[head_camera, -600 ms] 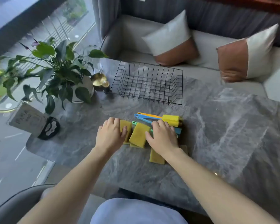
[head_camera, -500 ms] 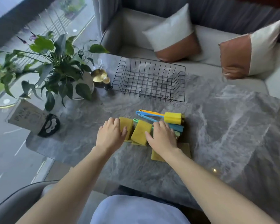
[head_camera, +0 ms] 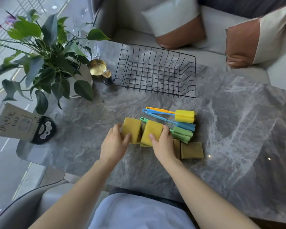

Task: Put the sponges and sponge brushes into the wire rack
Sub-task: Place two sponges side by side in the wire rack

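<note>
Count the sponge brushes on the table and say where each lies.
3, side by side right of the hands: the yellow-headed brush nearest the wire rack, the blue brush next, the green brush nearest the person, its handle partly hidden under a sponge.

Your right hand point(head_camera: 163, 142) covers the near corner of the tilted yellow sponge point(head_camera: 153, 132) and most of a flat sponge point(head_camera: 177, 147) beside your wrist. That tilted sponge hides the middle of the green brush point(head_camera: 182, 133) handle. Under it lies another sponge point(head_camera: 143, 139), mostly buried. The plant point(head_camera: 45, 52) and the right-hand cushion point(head_camera: 257, 37) run off frame.
</note>
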Tool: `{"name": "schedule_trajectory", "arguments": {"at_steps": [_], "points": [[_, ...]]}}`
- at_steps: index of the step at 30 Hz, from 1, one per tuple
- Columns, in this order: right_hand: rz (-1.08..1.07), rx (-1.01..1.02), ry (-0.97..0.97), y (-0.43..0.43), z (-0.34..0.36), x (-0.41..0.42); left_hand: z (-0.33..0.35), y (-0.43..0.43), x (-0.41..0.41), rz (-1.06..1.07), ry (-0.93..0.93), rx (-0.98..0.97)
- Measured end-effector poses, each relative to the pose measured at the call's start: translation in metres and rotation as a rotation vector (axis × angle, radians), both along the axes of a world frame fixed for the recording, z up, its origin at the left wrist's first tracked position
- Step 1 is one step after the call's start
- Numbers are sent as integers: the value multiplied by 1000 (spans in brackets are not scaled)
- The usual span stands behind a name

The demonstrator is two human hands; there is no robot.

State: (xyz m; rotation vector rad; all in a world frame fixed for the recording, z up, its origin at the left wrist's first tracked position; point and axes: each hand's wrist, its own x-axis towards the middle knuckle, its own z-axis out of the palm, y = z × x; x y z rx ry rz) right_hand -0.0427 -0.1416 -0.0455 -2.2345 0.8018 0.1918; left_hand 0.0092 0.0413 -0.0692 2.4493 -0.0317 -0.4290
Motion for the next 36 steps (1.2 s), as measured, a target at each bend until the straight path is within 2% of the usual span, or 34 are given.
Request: {"name": "schedule_trajectory", "arguments": {"at_steps": [5, 12, 18, 21, 29, 36], "points": [[-86, 90, -54, 5, -5, -3, -8, 6, 2, 6, 19, -128], [-165, 171, -105, 3, -9, -4, -5, 1, 9, 164, 158, -331], [-230, 252, -235, -9, 0, 2, 9, -8, 20, 226, 165, -475], [-236, 231, -296, -21, 10, 11, 18, -14, 34, 228, 138, -504], [-254, 183, -491, -78, 41, 73, 45, -62, 112, 269, 87, -601], [-212, 177, -446, -135, 45, 160, 40, -131, 226, 218, 84, -573]]}}
